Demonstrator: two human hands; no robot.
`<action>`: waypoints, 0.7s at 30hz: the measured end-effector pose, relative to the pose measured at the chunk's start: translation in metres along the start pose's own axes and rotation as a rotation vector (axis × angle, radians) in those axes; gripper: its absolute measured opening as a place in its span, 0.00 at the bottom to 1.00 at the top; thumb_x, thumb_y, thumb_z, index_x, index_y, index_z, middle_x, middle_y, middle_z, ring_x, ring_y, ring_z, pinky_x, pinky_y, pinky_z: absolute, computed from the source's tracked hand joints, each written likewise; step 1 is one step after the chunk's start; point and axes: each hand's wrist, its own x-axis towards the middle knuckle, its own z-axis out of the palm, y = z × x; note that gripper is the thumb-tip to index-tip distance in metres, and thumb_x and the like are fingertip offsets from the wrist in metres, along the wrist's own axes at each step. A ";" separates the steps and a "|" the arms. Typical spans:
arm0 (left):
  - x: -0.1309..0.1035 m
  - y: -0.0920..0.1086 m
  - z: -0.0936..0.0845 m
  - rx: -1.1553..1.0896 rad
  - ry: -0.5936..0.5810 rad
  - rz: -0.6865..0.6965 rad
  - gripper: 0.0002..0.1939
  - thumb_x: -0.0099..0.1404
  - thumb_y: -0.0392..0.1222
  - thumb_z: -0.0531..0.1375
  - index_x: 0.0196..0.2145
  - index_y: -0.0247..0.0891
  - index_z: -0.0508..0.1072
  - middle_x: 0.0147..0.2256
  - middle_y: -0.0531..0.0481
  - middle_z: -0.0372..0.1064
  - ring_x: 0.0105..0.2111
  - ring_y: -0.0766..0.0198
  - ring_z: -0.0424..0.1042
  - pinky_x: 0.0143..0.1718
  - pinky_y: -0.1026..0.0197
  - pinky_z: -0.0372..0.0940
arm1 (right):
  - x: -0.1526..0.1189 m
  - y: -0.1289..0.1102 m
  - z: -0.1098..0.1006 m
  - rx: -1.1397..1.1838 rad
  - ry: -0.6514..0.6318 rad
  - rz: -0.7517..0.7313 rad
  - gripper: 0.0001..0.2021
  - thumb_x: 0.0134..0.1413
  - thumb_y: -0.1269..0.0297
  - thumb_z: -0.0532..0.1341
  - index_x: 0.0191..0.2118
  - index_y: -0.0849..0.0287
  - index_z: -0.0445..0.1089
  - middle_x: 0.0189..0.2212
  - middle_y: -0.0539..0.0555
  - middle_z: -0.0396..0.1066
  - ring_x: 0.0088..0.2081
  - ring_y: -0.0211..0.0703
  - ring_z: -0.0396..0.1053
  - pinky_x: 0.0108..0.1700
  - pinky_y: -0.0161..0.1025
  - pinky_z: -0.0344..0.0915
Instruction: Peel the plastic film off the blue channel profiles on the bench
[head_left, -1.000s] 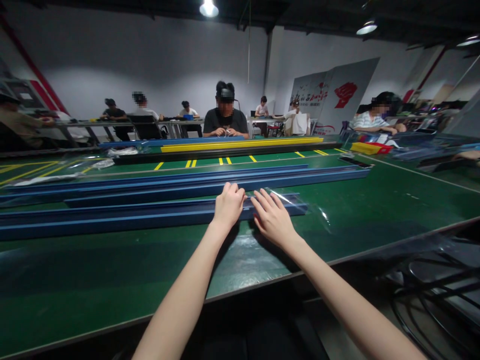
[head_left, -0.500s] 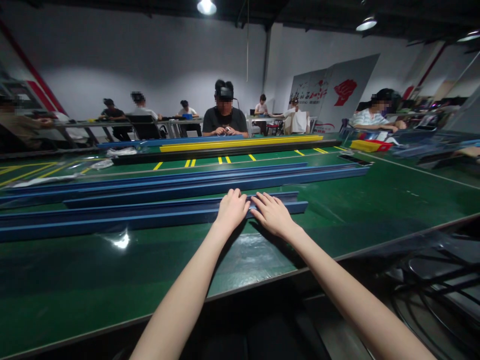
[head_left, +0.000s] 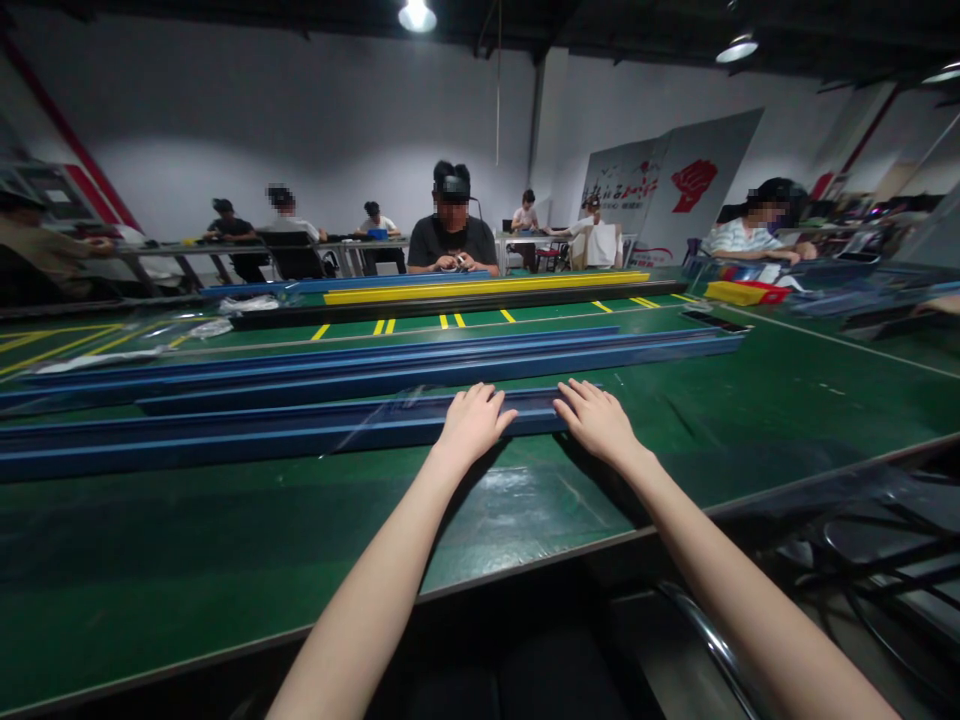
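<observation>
While the left hand [head_left: 474,425] and right hand [head_left: 600,420] lay over its right end, the nearest blue channel [head_left: 225,447], slim, with a trough between raised edges, sat on the green table [head_left: 517,520]. Its long axis ran left to right, angling slightly away; whether either hand gripped it was unclear.

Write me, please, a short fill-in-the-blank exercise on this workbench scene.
The left hand and right hand are at the near rail, coloured ____.
The tabletop is coloured ____.
The black rail lies beside a bright rail coloured ____.
The panel shows a red ____.
Missing words: blue; green; yellow; fist.
</observation>
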 end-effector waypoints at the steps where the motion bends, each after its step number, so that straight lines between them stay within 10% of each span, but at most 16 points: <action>1: 0.000 0.000 0.000 0.001 -0.005 -0.004 0.22 0.65 0.50 0.45 0.49 0.35 0.64 0.51 0.43 0.61 0.53 0.55 0.56 0.51 0.55 0.54 | 0.000 0.004 -0.001 0.001 -0.001 0.008 0.24 0.58 0.54 0.42 0.56 0.58 0.57 0.57 0.56 0.55 0.58 0.48 0.51 0.55 0.47 0.49; 21: 0.002 0.003 0.010 0.007 -0.006 0.015 0.23 0.67 0.46 0.42 0.54 0.33 0.60 0.55 0.43 0.57 0.56 0.58 0.54 0.55 0.56 0.51 | 0.000 -0.045 0.004 0.150 0.085 -0.124 0.22 0.58 0.60 0.43 0.53 0.63 0.61 0.54 0.58 0.59 0.57 0.46 0.53 0.56 0.45 0.49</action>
